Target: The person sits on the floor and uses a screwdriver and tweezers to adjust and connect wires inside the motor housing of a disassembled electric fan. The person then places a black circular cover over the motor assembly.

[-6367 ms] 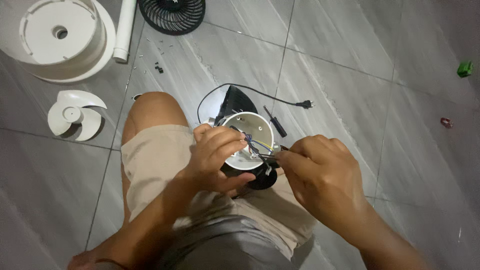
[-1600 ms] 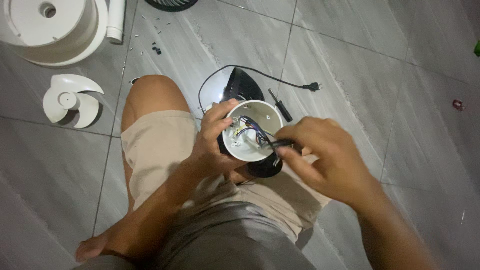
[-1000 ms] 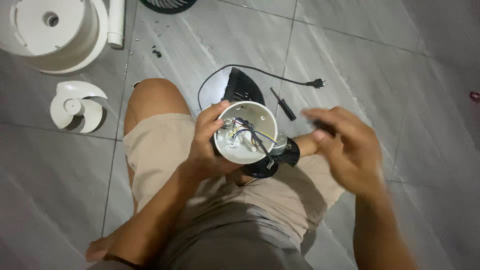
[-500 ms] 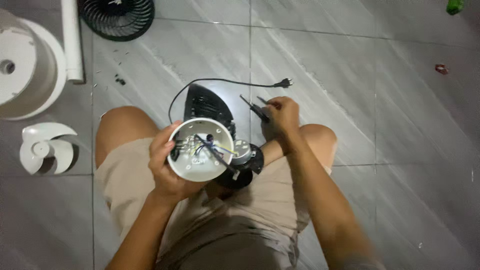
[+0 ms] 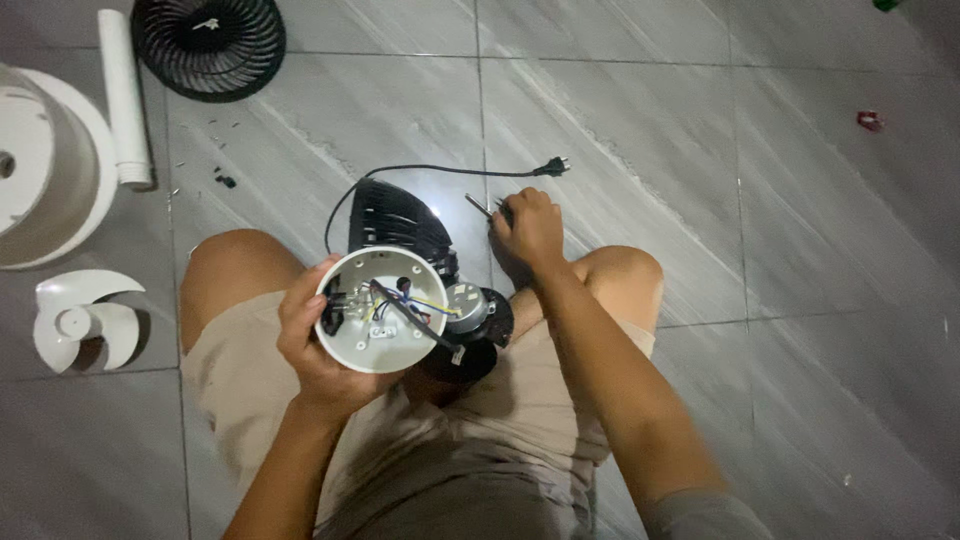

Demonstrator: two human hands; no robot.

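On the grey tiled floor (image 5: 760,200), at the far left, stands a big white round housing (image 5: 40,170), and just beside it lies a white tube (image 5: 124,100). Below them lies a white fan blade (image 5: 80,320). Near the top edge lies a black round grille (image 5: 208,42), with some small dark screws (image 5: 224,180) below it on the tiles.

The person sits on the floor with both knees up. The left hand (image 5: 318,345) is wrapped around a white round cup-shaped casing (image 5: 382,310), fingers curled over its rim, holding it above the lap. Inside the casing coloured wires (image 5: 410,305) are visible. A small motor (image 5: 468,308) on a black part touches the casing on its right side. Behind it on the floor rests a black ribbed cover (image 5: 395,215), and a black power cord with plug (image 5: 548,167) runs from there.

The right hand (image 5: 530,225) is down on the floor, fingers closed around a dark screwdriver (image 5: 482,207), just beside the black cover.
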